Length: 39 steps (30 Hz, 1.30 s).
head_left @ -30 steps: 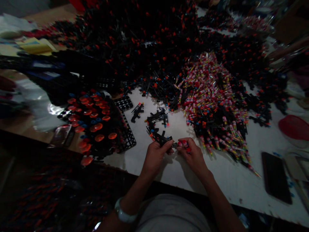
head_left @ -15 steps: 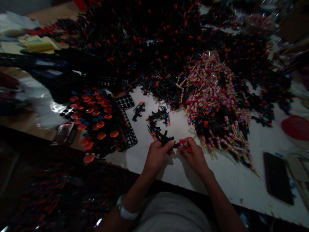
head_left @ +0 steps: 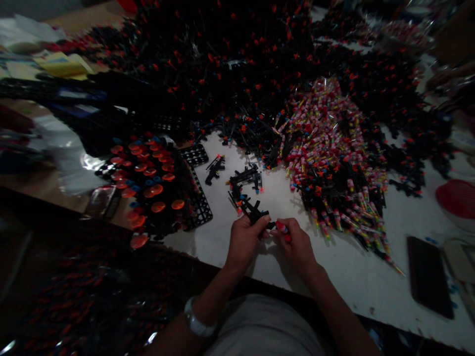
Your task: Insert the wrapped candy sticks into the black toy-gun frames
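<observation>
My left hand [head_left: 245, 240] is closed round a small black toy gun [head_left: 256, 213], thumb on top. Close beside it, my right hand [head_left: 299, 244] pinches a small red-and-pink piece [head_left: 284, 230] at the toy gun's near end. Whether the two pieces are joined cannot be made out. Just beyond my hands lie a few loose black toy guns [head_left: 243, 175] with orange and blue tips. To the right spreads a heap of pink-and-yellow candy tubes [head_left: 326, 128], some lying with black toy guns.
A large pile of black toy guns [head_left: 230, 64] fills the back. At left stand orange-capped pieces [head_left: 148, 188] by a black perforated tray [head_left: 202, 207]. A dark phone [head_left: 428, 277] and a red round object [head_left: 456, 198] lie at right. The white table's front edge runs before me.
My right hand has shifted slightly, and the red-and-pink piece is now tilted and shows more. My left hand keeps its hold on the toy gun. The view has moved a little.
</observation>
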Each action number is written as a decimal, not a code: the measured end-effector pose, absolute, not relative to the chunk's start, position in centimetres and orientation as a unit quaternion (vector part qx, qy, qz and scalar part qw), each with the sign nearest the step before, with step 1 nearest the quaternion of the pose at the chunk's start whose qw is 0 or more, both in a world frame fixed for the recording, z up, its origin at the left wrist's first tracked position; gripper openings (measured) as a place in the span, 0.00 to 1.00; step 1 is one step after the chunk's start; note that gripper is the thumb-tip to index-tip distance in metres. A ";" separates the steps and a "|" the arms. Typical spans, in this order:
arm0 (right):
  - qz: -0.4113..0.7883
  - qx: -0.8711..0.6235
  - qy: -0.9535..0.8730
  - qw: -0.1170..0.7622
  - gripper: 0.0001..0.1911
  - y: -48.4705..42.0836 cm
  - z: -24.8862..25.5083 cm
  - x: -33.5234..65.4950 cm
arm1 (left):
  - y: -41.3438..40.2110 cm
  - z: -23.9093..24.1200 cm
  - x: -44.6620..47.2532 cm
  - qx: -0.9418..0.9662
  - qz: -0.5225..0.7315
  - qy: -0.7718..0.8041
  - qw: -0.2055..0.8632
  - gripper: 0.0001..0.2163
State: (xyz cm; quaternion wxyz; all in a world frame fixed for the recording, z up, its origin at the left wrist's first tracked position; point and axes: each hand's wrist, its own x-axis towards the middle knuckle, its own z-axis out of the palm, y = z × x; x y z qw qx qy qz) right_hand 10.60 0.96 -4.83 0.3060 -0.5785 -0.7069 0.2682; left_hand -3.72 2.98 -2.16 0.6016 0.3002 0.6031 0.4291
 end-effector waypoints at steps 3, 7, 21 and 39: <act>0.223 -0.602 -0.696 0.322 0.11 0.8 -5.1 10.4 | 2.9 -1.9 -3.6 0.302 0.424 0.598 0.609 0.15; 0.162 -0.533 -0.763 0.327 0.14 0.8 -5.8 10.9 | 2.7 -1.6 -3.7 0.297 0.418 0.601 0.613 0.13; 0.125 -0.489 -0.814 0.288 0.14 0.6 -6.1 11.5 | 2.2 -2.0 -2.2 0.318 0.418 0.573 0.629 0.12; 0.311 -0.627 -0.634 0.329 0.17 3.6 -2.5 9.3 | 7.4 -2.9 -8.1 0.607 0.245 0.737 0.169 0.11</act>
